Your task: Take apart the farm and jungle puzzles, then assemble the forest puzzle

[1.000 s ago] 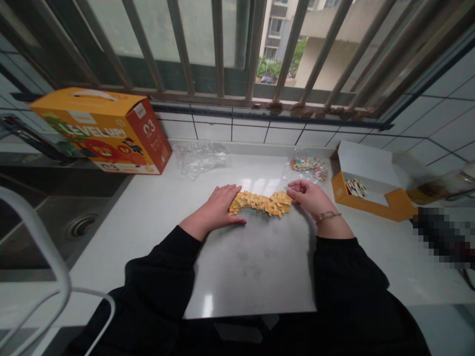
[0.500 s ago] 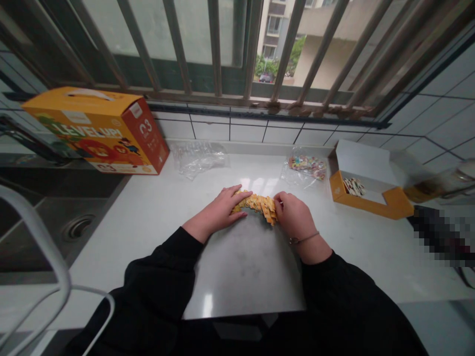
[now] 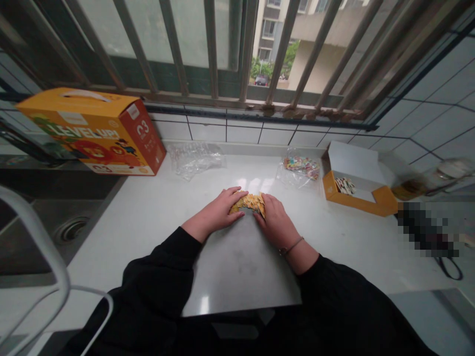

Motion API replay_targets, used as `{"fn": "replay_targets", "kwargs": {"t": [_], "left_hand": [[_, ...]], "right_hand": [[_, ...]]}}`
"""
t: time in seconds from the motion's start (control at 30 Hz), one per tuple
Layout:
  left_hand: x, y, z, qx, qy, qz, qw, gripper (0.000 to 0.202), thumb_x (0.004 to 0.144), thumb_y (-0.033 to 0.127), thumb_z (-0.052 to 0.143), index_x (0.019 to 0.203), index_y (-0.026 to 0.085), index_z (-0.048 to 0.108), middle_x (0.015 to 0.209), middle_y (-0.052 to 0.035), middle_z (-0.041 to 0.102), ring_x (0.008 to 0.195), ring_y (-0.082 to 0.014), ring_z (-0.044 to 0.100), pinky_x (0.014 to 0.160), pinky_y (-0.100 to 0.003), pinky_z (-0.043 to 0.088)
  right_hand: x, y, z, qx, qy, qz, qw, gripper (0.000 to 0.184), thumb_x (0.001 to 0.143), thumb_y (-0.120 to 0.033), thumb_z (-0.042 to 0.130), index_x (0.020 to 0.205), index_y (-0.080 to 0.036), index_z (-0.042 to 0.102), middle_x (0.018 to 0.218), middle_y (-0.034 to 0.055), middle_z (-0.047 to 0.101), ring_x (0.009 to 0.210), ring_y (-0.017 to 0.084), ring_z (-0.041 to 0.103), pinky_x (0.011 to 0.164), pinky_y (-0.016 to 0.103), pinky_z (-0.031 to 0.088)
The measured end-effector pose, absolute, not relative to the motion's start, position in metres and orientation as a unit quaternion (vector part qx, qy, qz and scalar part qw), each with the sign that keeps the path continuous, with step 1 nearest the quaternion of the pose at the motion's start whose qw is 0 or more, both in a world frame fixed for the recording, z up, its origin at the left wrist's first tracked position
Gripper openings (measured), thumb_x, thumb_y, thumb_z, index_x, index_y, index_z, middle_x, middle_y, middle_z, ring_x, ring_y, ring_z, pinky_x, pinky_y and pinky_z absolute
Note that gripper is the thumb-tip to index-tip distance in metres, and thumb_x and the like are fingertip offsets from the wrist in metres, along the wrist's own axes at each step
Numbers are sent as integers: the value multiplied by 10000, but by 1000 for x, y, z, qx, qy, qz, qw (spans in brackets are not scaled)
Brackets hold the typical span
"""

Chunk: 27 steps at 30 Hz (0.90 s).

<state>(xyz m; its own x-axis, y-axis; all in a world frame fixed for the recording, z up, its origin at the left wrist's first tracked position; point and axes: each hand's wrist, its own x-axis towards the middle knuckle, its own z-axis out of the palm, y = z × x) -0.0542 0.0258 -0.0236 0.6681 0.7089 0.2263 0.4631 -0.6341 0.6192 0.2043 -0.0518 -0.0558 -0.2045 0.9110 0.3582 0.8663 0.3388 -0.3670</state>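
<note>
- Head view: your left hand and right hand press in from either side on a heap of yellow card pieces, with the fingers curled over its ends.
- The heap sits mid-tabletop, nearer the back edge and well apart from the orange box at the back left corner.
- The pieces look thin, light and loose, so they likely slide on the glossy surface and spill through any gap.
- Take hold low, with palms at both ends and fingertips under the base.
</note>
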Motion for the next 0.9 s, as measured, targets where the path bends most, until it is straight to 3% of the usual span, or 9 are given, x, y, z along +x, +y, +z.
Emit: {"fn": "replay_targets", "kwargs": {"t": [0.13,0.27,0.4,0.53,0.63,0.77,0.9], "left_hand": [[-52,25,-18,855,327,256,311,780,924,364,820,1651,238,568,1704,-202,536,1616,-372,487,1372,-581,361],[-45,24,-10,732,365,366,444,585,891,478,872,1408,231,747,1547,-162,678,1529,-375,570,1378,-557,338],[-37,24,-10,620,407,449,498,496,1045,639,652,1309,232,760,1360,-135,761,1384,-361,661,1254,-563,484],[-27,27,-16,520,416,541,513,546,1103,711,447,1216,253,722,1369,-112,748,1347,-296,676,1176,-473,547],[-20,27,-16,403,392,612,556,474,1059,693,552,1106,248,708,1298,-97,755,1218,-258,716,1089,-421,589],[-15,27,-15,310,372,645,591,317,985,540,716,1074,236,715,1212,-67,767,1042,-214,731,971,-365,615],[-15,28,-16,283,386,638,603,335,1011,546,720,1103,224,697,1201,-93,783,1053,-221,753,1017,-390,615]], "right_hand": [[199,-31,-45,-612,-758,16,227,664,1114,-545,585,1601,-95,544,1459,281,663,1311,432,617,1135,615,538],[188,-19,-42,-609,-760,24,227,692,1110,-609,567,1585,-106,561,1449,282,661,1314,430,619,1129,600,536],[177,-15,-43,-559,-788,67,249,870,1077,-635,627,1694,-55,426,1618,331,555,1546,451,503,1282,633,436],[164,-16,-39,-552,-786,115,253,1206,910,-756,814,1787,-124,279,1726,315,469,1629,478,431,1326,737,340],[150,-16,-36,-554,-777,139,264,1368,789,-747,925,1804,-162,219,1741,305,457,1619,488,448,1325,812,269],[135,-11,-33,-556,-769,137,282,1301,795,-604,963,1777,-134,250,1708,318,486,1584,483,482,1313,823,277],[131,-4,-32,-543,-774,121,301,1119,832,-470,932,1716,-98,355,1635,321,549,1546,448,519,1305,683,404]]}}
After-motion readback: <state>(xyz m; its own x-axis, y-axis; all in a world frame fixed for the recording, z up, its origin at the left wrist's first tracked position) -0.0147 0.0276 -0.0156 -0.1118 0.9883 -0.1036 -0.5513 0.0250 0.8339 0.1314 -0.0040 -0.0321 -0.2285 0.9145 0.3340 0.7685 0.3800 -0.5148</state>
